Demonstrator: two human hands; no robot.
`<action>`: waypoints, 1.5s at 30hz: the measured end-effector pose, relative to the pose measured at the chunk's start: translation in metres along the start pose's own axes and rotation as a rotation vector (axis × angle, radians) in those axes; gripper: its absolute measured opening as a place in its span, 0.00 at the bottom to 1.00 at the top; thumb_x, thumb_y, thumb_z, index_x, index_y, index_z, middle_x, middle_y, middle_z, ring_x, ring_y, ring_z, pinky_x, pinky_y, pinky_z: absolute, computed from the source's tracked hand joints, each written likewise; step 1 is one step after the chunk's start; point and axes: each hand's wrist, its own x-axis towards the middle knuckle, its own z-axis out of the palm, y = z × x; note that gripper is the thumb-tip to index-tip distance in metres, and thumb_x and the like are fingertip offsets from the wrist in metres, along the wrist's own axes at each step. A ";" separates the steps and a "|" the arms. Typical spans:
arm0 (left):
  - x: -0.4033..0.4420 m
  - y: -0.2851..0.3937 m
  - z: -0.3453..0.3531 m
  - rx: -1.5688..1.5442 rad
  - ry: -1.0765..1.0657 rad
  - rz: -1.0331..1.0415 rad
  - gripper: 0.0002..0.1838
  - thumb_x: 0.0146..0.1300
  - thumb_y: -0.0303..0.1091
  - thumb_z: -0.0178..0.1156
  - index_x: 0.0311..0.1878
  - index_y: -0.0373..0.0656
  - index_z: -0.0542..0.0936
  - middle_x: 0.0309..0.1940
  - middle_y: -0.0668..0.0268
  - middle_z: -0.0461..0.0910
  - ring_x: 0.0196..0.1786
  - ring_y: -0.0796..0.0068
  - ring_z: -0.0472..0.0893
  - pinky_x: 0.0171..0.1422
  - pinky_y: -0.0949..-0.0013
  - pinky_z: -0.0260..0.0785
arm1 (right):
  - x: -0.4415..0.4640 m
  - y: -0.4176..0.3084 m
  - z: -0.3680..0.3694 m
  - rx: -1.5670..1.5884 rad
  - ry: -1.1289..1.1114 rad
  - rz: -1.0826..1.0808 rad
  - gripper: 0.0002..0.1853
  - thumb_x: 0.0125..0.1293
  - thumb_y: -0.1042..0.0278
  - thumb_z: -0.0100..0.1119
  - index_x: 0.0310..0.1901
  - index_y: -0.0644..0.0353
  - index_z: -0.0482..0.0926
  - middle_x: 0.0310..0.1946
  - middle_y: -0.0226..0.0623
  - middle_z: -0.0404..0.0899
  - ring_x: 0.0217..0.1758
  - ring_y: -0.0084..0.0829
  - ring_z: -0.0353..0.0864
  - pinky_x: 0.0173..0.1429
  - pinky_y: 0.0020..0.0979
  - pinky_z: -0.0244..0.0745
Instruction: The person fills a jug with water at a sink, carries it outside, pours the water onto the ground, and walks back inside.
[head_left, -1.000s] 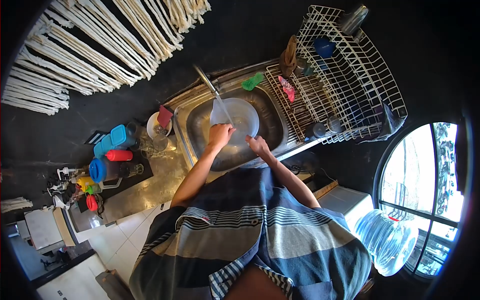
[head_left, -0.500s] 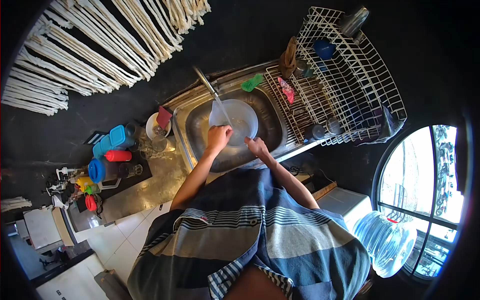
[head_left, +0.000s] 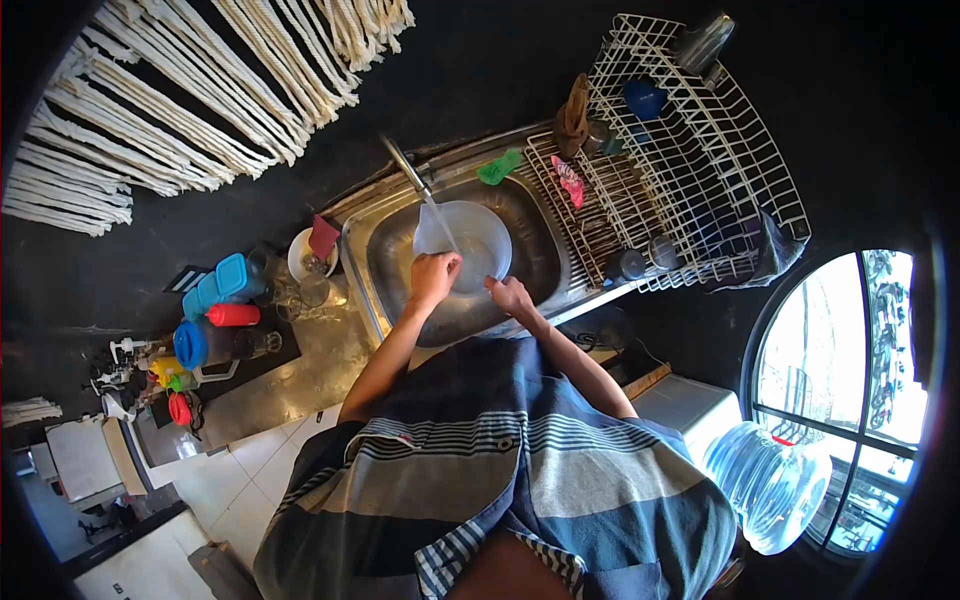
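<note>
**Translucent bowl (head_left: 487,222) held by its near rim under running water (head_left: 446,229)**

With 12 o'clock at the top of the head view, the bowl's rim is gripped at about 5 o'clock by the right hand (head_left: 511,295), its thumb laid along the edge. The left hand (head_left: 435,280) is set at about 7 o'clock, fingers curled inward over the bowl; whether the rim is pinched by them cannot be told. The bowl is thus placed just beyond both hands, between 11 and 1 o'clock of the grip.

By its look, thin plastic may be assumed: light when empty, slightly flexible, hard to break, but slippery when wet and heavier as water collects. The firmest hold would probably be had on the rim at opposite sides, near 3 and 9 o'clock.

Further out, the bowl is surrounded by the metal sink (head_left: 545,235). The stream is let in from the faucet (head_left: 405,165) at 11 o'clock. A green cloth or sponge (head_left: 499,167) is seen at 1 o'clock on the sink's edge, and a white wire rack (head_left: 700,180) at 2.
</note>
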 end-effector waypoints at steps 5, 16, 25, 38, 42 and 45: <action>0.001 0.003 -0.002 -0.004 0.001 -0.004 0.06 0.56 0.34 0.64 0.36 0.46 0.83 0.27 0.63 0.84 0.32 0.61 0.83 0.38 0.62 0.73 | 0.004 0.004 0.003 0.005 0.010 0.007 0.33 0.58 0.41 0.51 0.48 0.66 0.81 0.49 0.58 0.78 0.58 0.52 0.76 0.62 0.42 0.68; 0.000 -0.001 0.001 -0.038 -0.028 -0.037 0.07 0.54 0.34 0.65 0.36 0.47 0.83 0.26 0.65 0.84 0.31 0.64 0.83 0.42 0.64 0.70 | 0.009 0.006 0.005 0.000 0.001 0.008 0.32 0.57 0.40 0.51 0.48 0.65 0.81 0.50 0.57 0.79 0.58 0.52 0.76 0.62 0.43 0.68; -0.001 0.000 0.001 -0.019 -0.029 -0.040 0.08 0.52 0.34 0.66 0.37 0.48 0.83 0.26 0.66 0.84 0.32 0.64 0.83 0.42 0.64 0.71 | 0.009 0.006 0.005 0.014 0.002 0.013 0.32 0.58 0.40 0.51 0.47 0.64 0.81 0.49 0.56 0.79 0.58 0.51 0.76 0.61 0.43 0.69; -0.001 0.005 -0.003 -0.016 -0.048 -0.051 0.06 0.52 0.34 0.65 0.35 0.50 0.85 0.26 0.67 0.84 0.32 0.63 0.83 0.41 0.64 0.73 | 0.009 0.009 0.006 0.034 0.015 -0.020 0.30 0.57 0.41 0.51 0.47 0.63 0.82 0.48 0.57 0.79 0.57 0.53 0.76 0.61 0.44 0.69; -0.001 0.005 -0.003 -0.036 -0.075 -0.064 0.05 0.51 0.37 0.67 0.33 0.52 0.86 0.25 0.68 0.85 0.30 0.66 0.83 0.41 0.65 0.72 | 0.006 0.006 0.005 0.044 0.028 -0.004 0.30 0.57 0.41 0.51 0.47 0.62 0.82 0.48 0.57 0.79 0.56 0.52 0.77 0.60 0.43 0.69; -0.001 0.001 0.001 -0.014 -0.065 -0.027 0.05 0.52 0.38 0.66 0.33 0.53 0.86 0.25 0.68 0.85 0.30 0.66 0.83 0.41 0.65 0.72 | 0.001 0.003 0.004 0.041 0.028 0.009 0.30 0.58 0.41 0.51 0.47 0.62 0.82 0.48 0.56 0.80 0.56 0.52 0.77 0.60 0.43 0.70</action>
